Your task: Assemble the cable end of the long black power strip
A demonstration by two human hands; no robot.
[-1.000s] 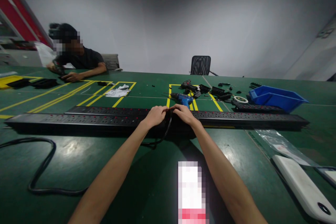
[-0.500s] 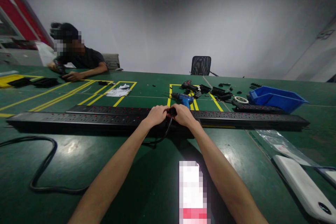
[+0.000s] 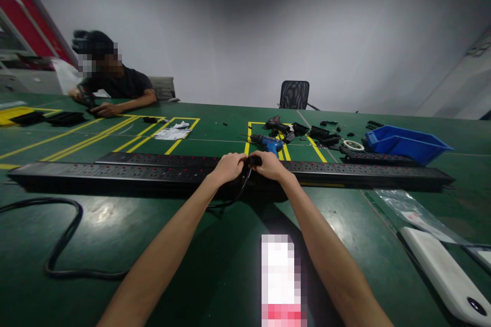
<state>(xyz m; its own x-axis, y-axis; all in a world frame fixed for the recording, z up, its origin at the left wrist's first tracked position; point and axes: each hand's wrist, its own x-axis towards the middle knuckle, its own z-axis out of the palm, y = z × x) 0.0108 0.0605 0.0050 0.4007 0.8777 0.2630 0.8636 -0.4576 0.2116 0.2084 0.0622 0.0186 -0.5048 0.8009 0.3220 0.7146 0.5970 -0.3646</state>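
Two long black power strips with red-marked sockets lie across the table in front of me, one partly behind the other. Over their middle, my left hand and my right hand meet, fingers curled and closed. Between them they grip a black power cable, which bends down over the front of the strip. The fingertips and the exact part of the cable they pinch are partly hidden. A further loop of black cable lies on the table at the left, passing behind my left forearm.
Just beyond the strips lie a blue cordless drill and a second drill. A blue bin, tape roll and black parts sit at right. A white device lies near right. A co-worker sits far left.
The cable between my hands has shifted slightly, and a dark end now shows more at my right fingers. My hands stay over the same spot.
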